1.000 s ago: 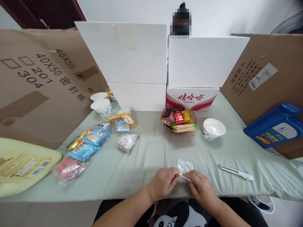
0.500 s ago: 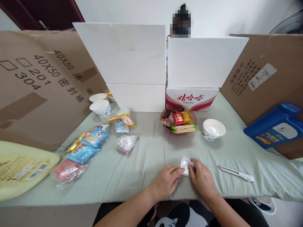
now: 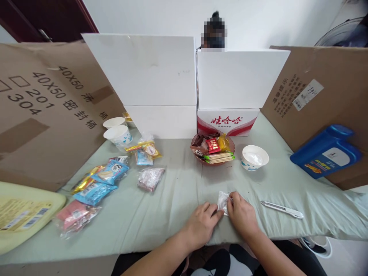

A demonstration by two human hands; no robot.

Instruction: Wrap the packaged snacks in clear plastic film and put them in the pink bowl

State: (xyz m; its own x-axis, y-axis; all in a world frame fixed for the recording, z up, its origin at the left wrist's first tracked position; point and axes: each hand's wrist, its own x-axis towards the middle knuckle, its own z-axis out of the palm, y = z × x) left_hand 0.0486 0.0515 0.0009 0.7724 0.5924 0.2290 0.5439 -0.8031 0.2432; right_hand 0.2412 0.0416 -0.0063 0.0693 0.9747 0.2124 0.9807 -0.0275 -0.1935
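Observation:
A small, crinkled clear plastic bag [image 3: 223, 202] lies on the cloth near the table's front edge, between my two hands. My left hand [image 3: 204, 221] holds its left edge, with the fingers curled and the thumb against it. My right hand [image 3: 243, 211] grips the right side, thumb and fingers pressed together on the plastic. Its contents, if any, I cannot make out. To the right lies a white utility knife [image 3: 281, 209]. Behind my hands is a reddish-brown bowl [image 3: 211, 162] filled with wrapped snacks, and beside it a white paper bowl [image 3: 254, 163] with clear plastic inside.
On the left lie several snack packets [image 3: 96, 191], a pink packet [image 3: 75, 215] and another clear bag [image 3: 151, 179]. Paper bowls [image 3: 117, 134] stand behind them. White boxes [image 3: 161, 122], brown cardboard [image 3: 304, 84], a blue bottle [image 3: 326, 153] and a yellow jug [image 3: 25, 214] surround the table. A person's head shows behind.
The camera view has shifted slightly. The plastic bag looks more bunched between my fingers, and my hands have barely moved.

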